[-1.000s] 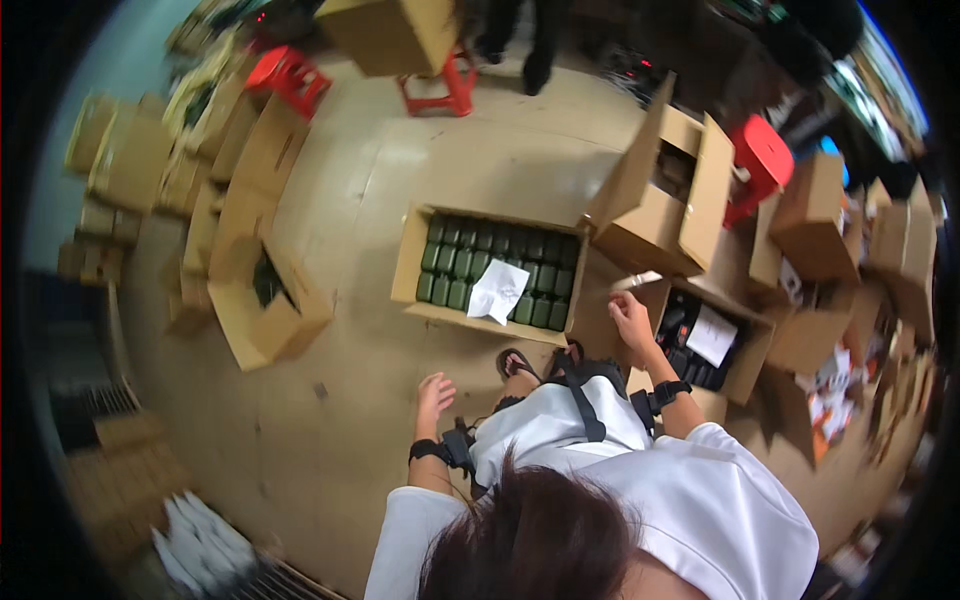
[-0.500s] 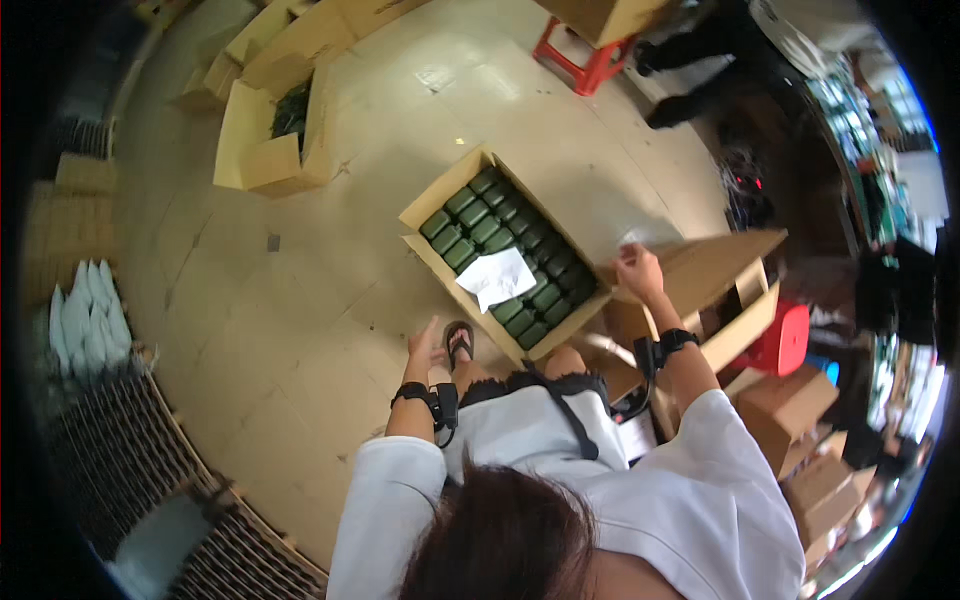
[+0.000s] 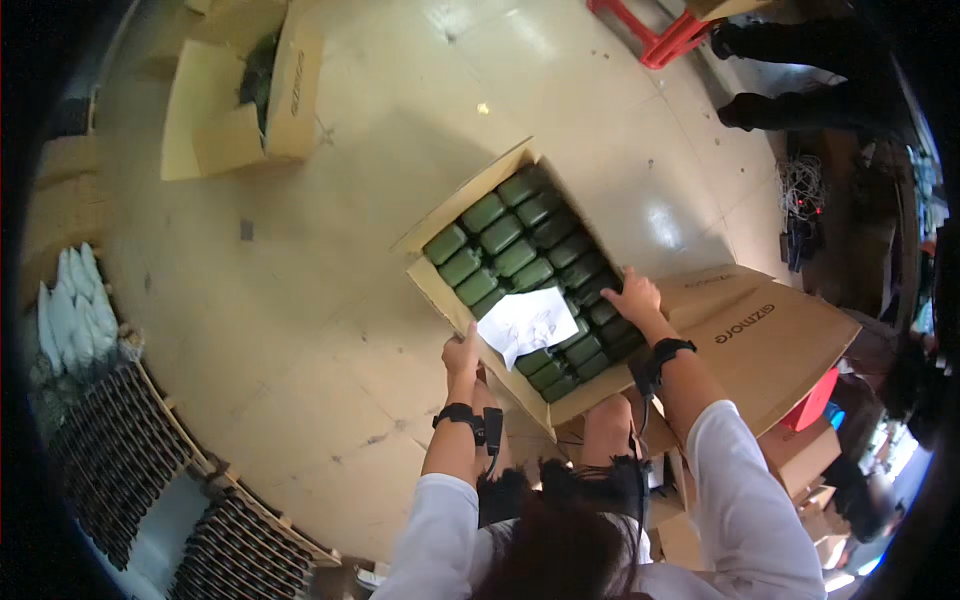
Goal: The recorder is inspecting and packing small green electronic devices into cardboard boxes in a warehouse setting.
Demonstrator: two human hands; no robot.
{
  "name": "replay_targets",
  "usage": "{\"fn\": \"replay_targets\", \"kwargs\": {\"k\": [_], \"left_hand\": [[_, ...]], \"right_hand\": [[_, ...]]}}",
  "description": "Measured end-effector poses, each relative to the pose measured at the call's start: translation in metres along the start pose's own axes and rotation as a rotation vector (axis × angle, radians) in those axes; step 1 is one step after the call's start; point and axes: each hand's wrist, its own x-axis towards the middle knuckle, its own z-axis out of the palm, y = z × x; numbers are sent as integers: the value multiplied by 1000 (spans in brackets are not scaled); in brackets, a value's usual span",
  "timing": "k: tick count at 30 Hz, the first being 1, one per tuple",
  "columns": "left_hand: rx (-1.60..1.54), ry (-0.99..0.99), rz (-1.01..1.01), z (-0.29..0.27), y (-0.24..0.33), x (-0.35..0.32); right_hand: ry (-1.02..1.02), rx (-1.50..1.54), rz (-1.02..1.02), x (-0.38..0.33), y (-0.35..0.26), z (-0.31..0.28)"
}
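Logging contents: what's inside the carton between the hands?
Rows of dark green items, with a white sheet on top. What lies under the sheet and below the visible layer is covered.

Within my grip, an open cardboard carton (image 3: 440, 289) sat askew, rows of dark-green containers (image 3: 515, 258) inside, creased white paper (image 3: 528, 322) on top.

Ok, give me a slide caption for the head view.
Left hand and right hand hold a cardboard box of green containers topped with white paper.

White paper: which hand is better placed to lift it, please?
Probably the left hand: on one side of the box, it is close to the paper. The right hand, on the opposite side, is farther away.
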Motion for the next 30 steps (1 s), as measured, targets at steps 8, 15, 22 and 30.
{"fn": "replay_targets", "kwargs": {"k": [8,15,22,30], "left_hand": [[238,-245,82,7,42,-25],[206,-184,107,-35,45,-45],[161,-57,-112,-70,37,-85],[-215,347,-215,22,-1,-108]], "right_hand": [[120,-110,-36,27,33,29],[183,-230,-39,-4,3,12],[235,-166,-256,-12,-31,-29],[341,-351,-589,8,-55,-79]]}}
